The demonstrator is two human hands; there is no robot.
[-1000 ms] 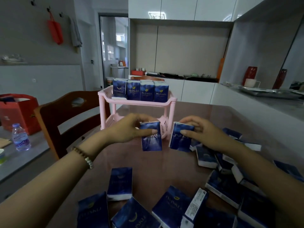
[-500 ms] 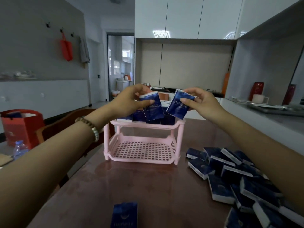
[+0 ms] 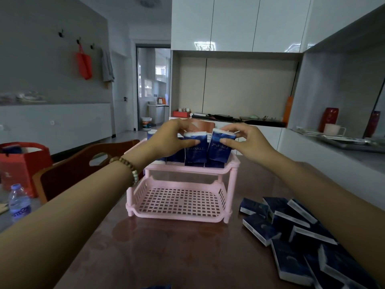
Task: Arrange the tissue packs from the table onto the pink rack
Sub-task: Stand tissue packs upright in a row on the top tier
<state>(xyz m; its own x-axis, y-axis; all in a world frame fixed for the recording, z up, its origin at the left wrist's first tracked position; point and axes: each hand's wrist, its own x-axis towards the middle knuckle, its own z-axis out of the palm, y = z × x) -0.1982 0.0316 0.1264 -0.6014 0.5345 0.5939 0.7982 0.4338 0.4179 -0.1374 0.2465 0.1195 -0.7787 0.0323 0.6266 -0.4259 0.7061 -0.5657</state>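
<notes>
A pink two-tier rack [image 3: 232,185] stands mid-table; its lower tray holds nothing. On its top shelf a row of dark blue tissue packs [image 3: 175,158] stands upright, partly hidden behind my hands. My left hand [image 3: 169,140] grips one blue tissue pack [image 3: 194,152] upright at the front of the top shelf. My right hand [image 3: 244,140] pinches a second pack [image 3: 218,151] beside it, tilted slightly right, its base at the shelf. Several loose packs [image 3: 291,232] lie heaped on the table at the right.
A brown glossy table [image 3: 177,251] carries everything. A wooden chair [image 3: 79,172] stands at the left, with a red bag [image 3: 23,163] and a water bottle [image 3: 18,202] beyond it. A white counter [image 3: 333,155] with a mug runs along the right.
Both hands lifted a pack each from the table up to the rack's top shelf and have now lowered them onto its front row. The view tilted up.
</notes>
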